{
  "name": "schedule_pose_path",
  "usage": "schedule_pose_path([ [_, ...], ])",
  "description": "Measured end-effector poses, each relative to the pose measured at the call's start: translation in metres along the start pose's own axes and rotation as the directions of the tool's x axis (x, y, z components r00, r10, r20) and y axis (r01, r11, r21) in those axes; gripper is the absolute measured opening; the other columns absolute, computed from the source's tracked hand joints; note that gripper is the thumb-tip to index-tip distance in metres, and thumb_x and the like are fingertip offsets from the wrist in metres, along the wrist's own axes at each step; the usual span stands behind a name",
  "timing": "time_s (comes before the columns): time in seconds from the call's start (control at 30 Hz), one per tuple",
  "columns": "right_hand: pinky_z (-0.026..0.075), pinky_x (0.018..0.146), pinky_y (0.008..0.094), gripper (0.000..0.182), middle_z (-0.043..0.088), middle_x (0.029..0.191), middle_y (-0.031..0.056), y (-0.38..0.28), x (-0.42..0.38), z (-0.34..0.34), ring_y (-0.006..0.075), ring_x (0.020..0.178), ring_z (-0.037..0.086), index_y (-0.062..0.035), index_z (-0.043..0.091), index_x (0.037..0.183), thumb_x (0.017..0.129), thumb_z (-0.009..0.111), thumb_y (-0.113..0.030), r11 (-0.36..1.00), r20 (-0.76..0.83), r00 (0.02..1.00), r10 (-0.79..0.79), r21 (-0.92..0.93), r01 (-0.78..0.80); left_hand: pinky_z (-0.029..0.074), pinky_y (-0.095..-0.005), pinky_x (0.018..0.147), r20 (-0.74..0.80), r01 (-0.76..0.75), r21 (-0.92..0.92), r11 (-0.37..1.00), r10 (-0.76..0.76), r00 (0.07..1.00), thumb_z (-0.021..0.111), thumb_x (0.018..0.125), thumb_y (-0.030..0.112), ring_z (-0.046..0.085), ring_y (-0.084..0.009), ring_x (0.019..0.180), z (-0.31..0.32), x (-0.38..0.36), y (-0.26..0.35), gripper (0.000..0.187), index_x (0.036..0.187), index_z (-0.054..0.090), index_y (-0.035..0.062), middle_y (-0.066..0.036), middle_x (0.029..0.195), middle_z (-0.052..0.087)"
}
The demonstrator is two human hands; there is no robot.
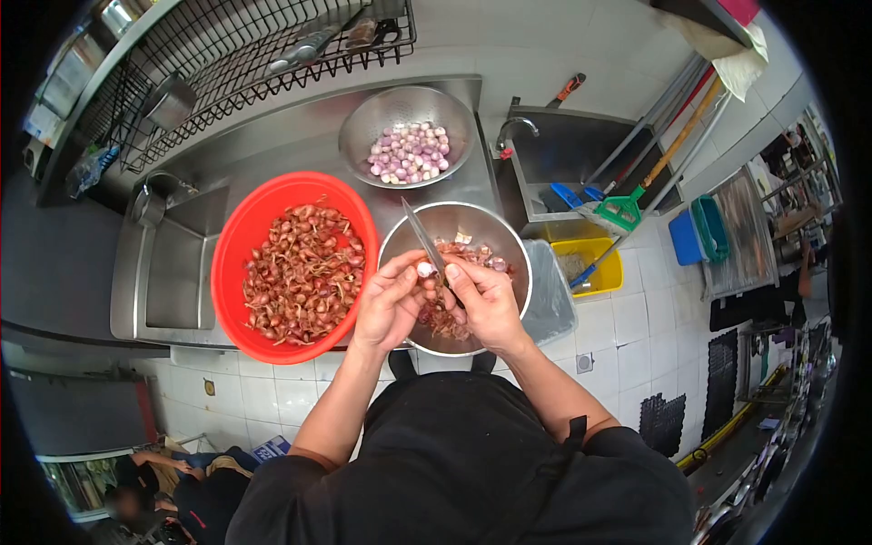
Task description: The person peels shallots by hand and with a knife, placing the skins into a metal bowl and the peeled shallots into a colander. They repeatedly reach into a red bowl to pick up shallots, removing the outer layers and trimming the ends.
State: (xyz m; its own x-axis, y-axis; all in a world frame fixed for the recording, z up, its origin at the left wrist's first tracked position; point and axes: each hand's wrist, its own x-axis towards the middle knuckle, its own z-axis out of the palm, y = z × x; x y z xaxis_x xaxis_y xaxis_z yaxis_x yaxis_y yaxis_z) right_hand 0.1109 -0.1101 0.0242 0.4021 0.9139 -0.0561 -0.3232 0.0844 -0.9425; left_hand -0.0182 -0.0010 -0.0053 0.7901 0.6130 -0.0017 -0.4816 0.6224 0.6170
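Note:
My left hand (389,298) pinches a small shallot (425,270) whose pale end shows between the fingertips. My right hand (486,300) is closed on a knife (421,229), its blade pointing up and to the left beside the shallot. Both hands are over a steel bowl (518,263) that holds reddish-brown skins. Left of the bowl, a red basin (224,259) holds many unpeeled shallots (304,272). Behind, a steel colander (359,136) contains peeled purple-white shallots (409,153).
A steel sink (177,272) is at the left, another sink (554,204) behind right. A wire rack (227,54) hangs above. Right of the bowl are a grey bin (548,300), a yellow bucket (610,272) and long-handled tools. Other people (213,500) are at the lower left.

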Motion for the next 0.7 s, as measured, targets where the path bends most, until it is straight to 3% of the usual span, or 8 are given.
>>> schedule_pose_path([
  [0.1,0.036,0.047,0.0189,0.033,0.055,0.067,-0.0027,-0.003,0.001,0.004,0.0017,0.053,0.044,0.0014,0.061,0.128,0.103,0.052,-0.019,0.999,-0.032,0.999,-0.014,-0.043,0.013,0.053,-0.0290,0.084,-0.038,0.115,-0.128,0.985,-0.120,0.992,0.058,0.096,0.001,0.063,-0.0150,0.091,0.003,0.003,-0.001,0.029,0.125,0.058,-0.0005,-0.009,0.105,0.067],
  [0.23,0.037,0.048,0.0195,0.033,0.055,0.066,-0.0025,0.008,0.001,0.003,0.0019,0.055,0.045,0.0027,0.061,0.127,0.103,0.053,-0.018,0.997,-0.062,0.997,-0.045,-0.064,0.041,0.054,-0.0285,0.082,-0.037,-0.050,0.154,0.987,0.057,0.998,0.058,0.096,0.003,0.065,-0.0161,0.089,-0.006,0.005,-0.007,0.031,0.127,0.058,0.0008,-0.010,0.105,0.067],
  [0.3,0.038,0.051,0.0204,0.032,0.054,0.065,-0.0028,0.010,0.004,-0.004,0.0025,0.057,0.046,0.0036,0.062,0.125,0.102,0.054,-0.017,0.955,-0.217,0.952,-0.214,-0.252,0.157,0.052,-0.0291,0.085,0.001,-0.030,0.054,0.998,0.030,1.000,0.058,0.097,0.004,0.063,-0.0168,0.092,-0.005,0.005,-0.001,0.030,0.126,0.057,-0.0009,-0.013,0.115,0.064],
  [0.37,0.039,0.052,0.0220,0.033,0.052,0.063,-0.0026,0.009,0.011,-0.017,0.0034,0.057,0.046,0.0065,0.062,0.123,0.102,0.052,-0.017,0.956,-0.304,0.927,-0.218,-0.259,0.140,0.052,-0.0288,0.085,0.017,-0.016,0.015,1.000,0.016,1.000,0.057,0.098,0.006,0.062,-0.0174,0.093,-0.001,0.003,0.006,0.031,0.128,0.056,-0.0008,-0.014,0.116,0.064],
  [0.47,0.038,0.052,0.0231,0.031,0.054,0.066,-0.0013,0.024,0.017,-0.048,0.0039,0.057,0.044,0.0049,0.060,0.123,0.102,0.051,-0.016,0.804,-0.145,0.985,-0.095,-0.594,-0.009,0.052,-0.0285,0.085,-0.047,0.039,-0.011,0.999,-0.040,0.998,0.057,0.098,0.009,0.061,-0.0179,0.094,0.000,0.001,0.011,0.033,0.130,0.055,-0.0002,-0.015,0.118,0.063],
  [0.5,0.038,0.052,0.0231,0.031,0.054,0.066,-0.0013,0.025,0.014,-0.046,0.0039,0.057,0.044,0.0049,0.060,0.123,0.102,0.051,-0.016,0.806,-0.148,0.985,-0.094,-0.592,-0.012,0.053,-0.0288,0.085,-0.041,0.024,-0.046,0.999,-0.026,0.999,0.057,0.098,0.009,0.062,-0.0184,0.096,-0.002,0.001,0.010,0.033,0.130,0.054,0.0002,-0.015,0.119,0.063],
  [0.57,0.050,0.072,0.0298,0.045,0.069,0.083,0.0103,0.025,0.005,-0.035,0.0136,0.072,0.061,0.0062,0.048,0.137,0.100,0.052,-0.018,0.851,-0.178,0.977,-0.118,-0.525,0.007,0.053,-0.0292,0.085,-0.036,0.010,-0.083,0.997,-0.013,0.999,0.057,0.098,0.009,0.062,-0.0188,0.097,-0.010,0.002,0.003,0.033,0.129,0.054,0.0005,-0.015,0.120,0.062],
  [0.7,0.049,0.075,0.0286,0.049,0.068,0.093,0.0101,0.001,-0.013,-0.011,0.0118,0.080,0.061,0.0041,0.043,0.142,0.098,0.056,-0.012,0.931,0.054,0.996,-0.069,-0.356,0.083,0.054,-0.0307,0.083,-0.036,-0.103,0.025,0.994,0.104,0.994,0.059,0.096,0.006,0.064,-0.0201,0.100,-0.007,0.001,-0.005,0.030,0.126,0.055,-0.0004,-0.014,0.118,0.064],
])
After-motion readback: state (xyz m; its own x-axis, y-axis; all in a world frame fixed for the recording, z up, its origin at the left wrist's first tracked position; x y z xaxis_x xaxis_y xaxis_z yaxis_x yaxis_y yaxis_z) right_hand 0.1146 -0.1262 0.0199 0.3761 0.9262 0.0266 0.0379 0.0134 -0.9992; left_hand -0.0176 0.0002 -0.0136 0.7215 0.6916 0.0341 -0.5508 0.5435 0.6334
